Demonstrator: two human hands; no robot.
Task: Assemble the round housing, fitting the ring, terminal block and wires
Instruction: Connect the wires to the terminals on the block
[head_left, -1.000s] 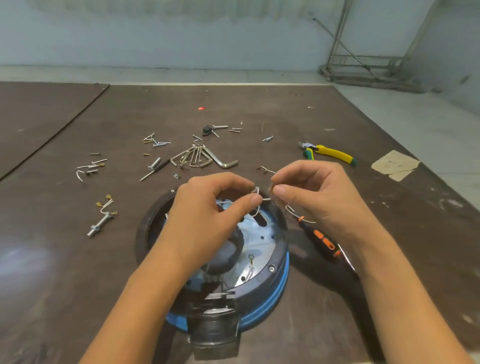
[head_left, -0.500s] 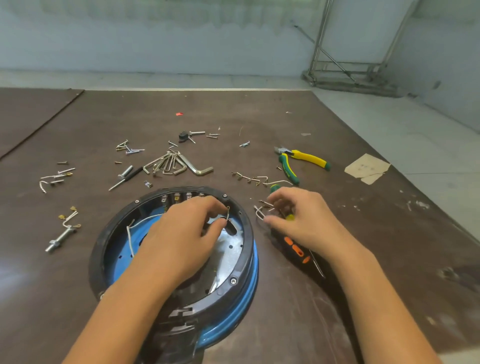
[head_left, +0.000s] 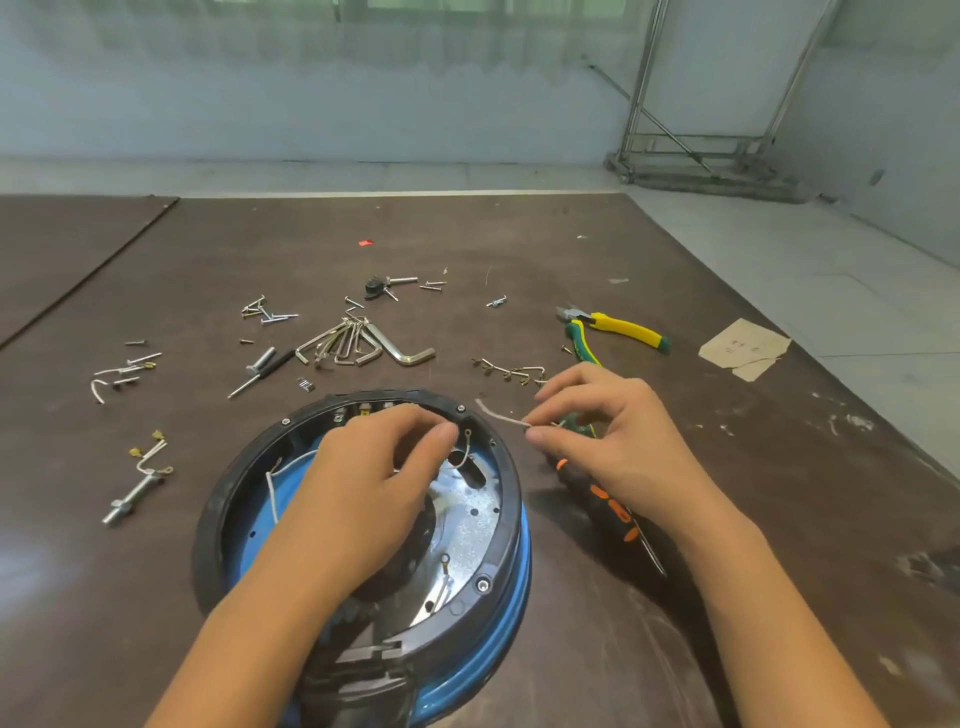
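Observation:
The round housing lies open side up on the brown table, blue outside, with a black ring screwed round its rim and a shiny metal plate inside. My left hand is over the housing's middle, its fingertips pinching a white wire with a ring lug near the far rim. My right hand is just right of the housing and pinches a short white wire that sticks out to the left. A further white wire loops inside the left part. The terminal block is hidden.
Several hex keys, loose screws and lugged wires are scattered beyond the housing. Yellow-green pliers lie far right, an orange-black screwdriver under my right wrist. A bolt with wires lies at left, a paper scrap at right.
My hands parted and dropped from above the housing. The right hand went to the table beside the rim and came up holding a short wire; the left hand stayed on the wire inside the housing.

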